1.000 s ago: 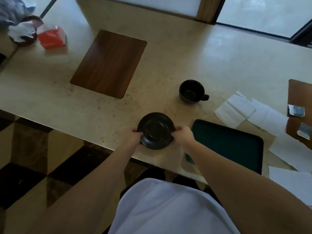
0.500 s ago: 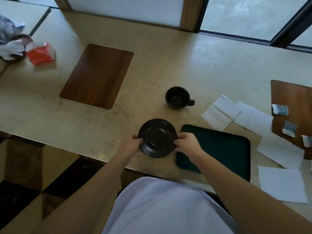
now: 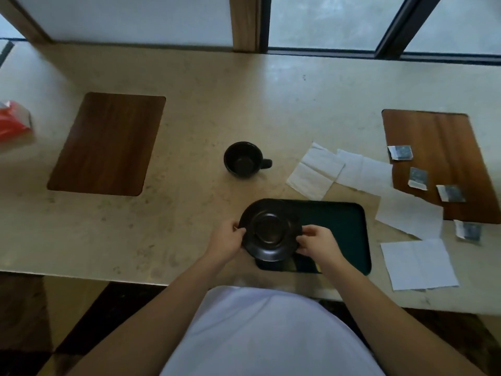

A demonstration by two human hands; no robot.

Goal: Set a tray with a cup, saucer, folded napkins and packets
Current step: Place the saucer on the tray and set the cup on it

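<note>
Now we hold the black saucer (image 3: 270, 230) by its rim with both hands. Our left hand (image 3: 226, 237) clamps the left edge, fingers curled against the rim. Our right hand (image 3: 317, 239) pinches the right edge, thumb on top. The saucer sits over the left end of the dark green tray (image 3: 341, 229), part of it overhanging the tray's left border; whether it rests on the tray or is just above it, we cannot tell.

The tray lies near the front edge of the beige surface (image 3: 206, 109), directly ahead of us. Beyond the saucer, well apart from it, stands the black cup (image 3: 243, 159), upright, handle pointing right, on the bare surface.

Right of the cup: a folded white napkin (image 3: 315, 170), and just beside it a second napkin (image 3: 364, 170), the two overlapping at their edges. Another napkin (image 3: 409, 215) lies off the tray's far right corner, and one more (image 3: 418, 264) lies flat near the front edge, right of the tray.

On the right wooden mat (image 3: 444, 131) we note three small packets (image 3: 400, 152), (image 3: 418, 178), (image 3: 450, 193). A fourth packet (image 3: 468, 230) lies on the surface by the mat's near edge.

Far left: a second wooden mat (image 3: 108, 143), bare, and a red box (image 3: 12, 123) at the frame edge.
</note>
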